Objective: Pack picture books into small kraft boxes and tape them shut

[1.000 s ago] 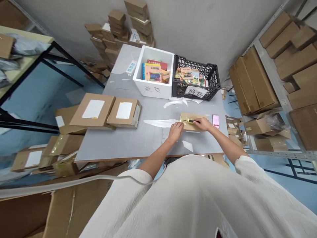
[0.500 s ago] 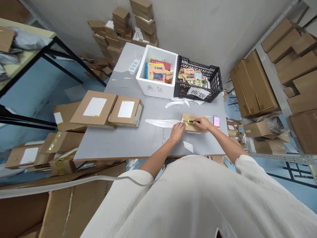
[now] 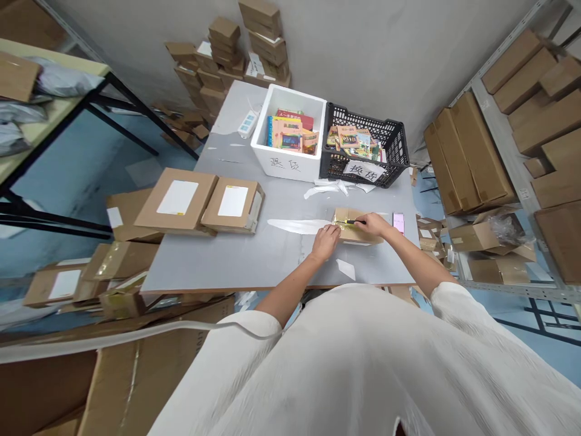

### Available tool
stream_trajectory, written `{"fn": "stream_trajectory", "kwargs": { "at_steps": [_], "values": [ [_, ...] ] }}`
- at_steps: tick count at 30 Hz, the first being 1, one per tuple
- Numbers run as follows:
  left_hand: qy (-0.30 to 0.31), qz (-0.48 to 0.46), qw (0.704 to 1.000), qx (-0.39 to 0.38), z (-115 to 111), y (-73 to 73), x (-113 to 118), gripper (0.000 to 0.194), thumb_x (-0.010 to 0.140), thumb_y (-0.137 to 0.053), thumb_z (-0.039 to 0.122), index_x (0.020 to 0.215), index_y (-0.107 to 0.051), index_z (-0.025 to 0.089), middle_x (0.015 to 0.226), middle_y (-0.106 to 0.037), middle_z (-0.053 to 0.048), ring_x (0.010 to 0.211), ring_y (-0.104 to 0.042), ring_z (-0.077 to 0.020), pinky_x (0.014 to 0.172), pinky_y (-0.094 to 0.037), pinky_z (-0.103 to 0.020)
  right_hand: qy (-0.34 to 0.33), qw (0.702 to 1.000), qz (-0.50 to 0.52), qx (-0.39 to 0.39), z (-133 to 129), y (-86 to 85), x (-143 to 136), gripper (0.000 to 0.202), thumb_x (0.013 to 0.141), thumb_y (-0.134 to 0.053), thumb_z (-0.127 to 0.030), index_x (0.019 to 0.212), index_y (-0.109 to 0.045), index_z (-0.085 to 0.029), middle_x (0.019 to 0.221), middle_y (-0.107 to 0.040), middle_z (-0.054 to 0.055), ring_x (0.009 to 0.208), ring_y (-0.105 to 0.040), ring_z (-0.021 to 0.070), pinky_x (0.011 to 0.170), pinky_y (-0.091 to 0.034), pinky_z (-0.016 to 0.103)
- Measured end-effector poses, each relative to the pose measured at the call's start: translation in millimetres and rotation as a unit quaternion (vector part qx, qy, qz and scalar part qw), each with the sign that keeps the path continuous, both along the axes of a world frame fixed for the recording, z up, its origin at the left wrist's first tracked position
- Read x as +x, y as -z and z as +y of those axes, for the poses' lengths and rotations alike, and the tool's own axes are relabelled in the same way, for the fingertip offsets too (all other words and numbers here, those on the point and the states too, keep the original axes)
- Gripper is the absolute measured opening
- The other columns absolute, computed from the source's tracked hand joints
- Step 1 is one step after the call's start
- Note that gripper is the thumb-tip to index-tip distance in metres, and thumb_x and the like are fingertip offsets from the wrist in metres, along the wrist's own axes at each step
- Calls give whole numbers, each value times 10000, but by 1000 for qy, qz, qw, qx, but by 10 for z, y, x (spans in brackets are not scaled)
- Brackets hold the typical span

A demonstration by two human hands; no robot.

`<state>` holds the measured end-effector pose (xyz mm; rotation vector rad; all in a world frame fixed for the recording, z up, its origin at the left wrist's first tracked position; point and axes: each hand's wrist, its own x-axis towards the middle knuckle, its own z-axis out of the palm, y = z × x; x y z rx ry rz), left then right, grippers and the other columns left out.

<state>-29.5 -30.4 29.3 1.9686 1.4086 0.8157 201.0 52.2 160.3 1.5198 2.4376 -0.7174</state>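
A small taped cardboard box (image 3: 363, 235) lies near the front edge of the table, to the right. My left hand (image 3: 325, 242) grips its left end, fingers curled against the cardboard. In my right hand (image 3: 376, 224) is a box cutter (image 3: 350, 222), black with some yellow, held low across the top of the box. Its tip points left, close to the fingers of my left hand. Whether the blade is in the tape is too small to tell.
Two labelled cartons (image 3: 181, 197) rest on the table's left. Behind are a white foam box (image 3: 285, 166) and a black crate (image 3: 399, 148), both with books. A phone (image 3: 398, 223) lies right of the small box; paper scraps (image 3: 345, 269) lie about. Shelves (image 3: 499, 145) stand right.
The whole view has shifted slightly. Both hands, the box cutter and the small box stay in nearly the same positions.
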Motion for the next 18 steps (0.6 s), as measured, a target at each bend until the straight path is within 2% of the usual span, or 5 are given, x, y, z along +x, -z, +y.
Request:
{"fn": "stream_trajectory", "kwargs": {
  "at_steps": [5,12,18],
  "values": [
    [9,3,1000,-5,32,19,-28,329,1089,-585,213,1343,-784,276,1394,-756,-174,1375,-644,-362,1162,-504,-534,-5,1000,-8,13,-22,21,-34,401,1151,-527,-397,1142,-893,-235,1076,-882,100,929,-716,250,745,-344,337],
    [21,31,999,-3,46,-4,-52,319,1108,-551,220,1317,-788,260,1417,-760,-177,1391,-636,-367,1158,-498,-541,5,1000,5,1,-63,73,-28,435,1170,-503,-447,1102,-883,-247,1028,-872,96,936,-727,253,775,-369,324],
    [22,52,998,7,39,-27,-42,312,1117,-545,211,1313,-782,266,1436,-755,-167,1390,-636,-360,1136,-503,-518,-1,1000,4,10,-100,69,-89,430,1193,-518,-455,1116,-881,-238,1111,-871,122,1024,-750,267,839,-398,314]
  ]
}}
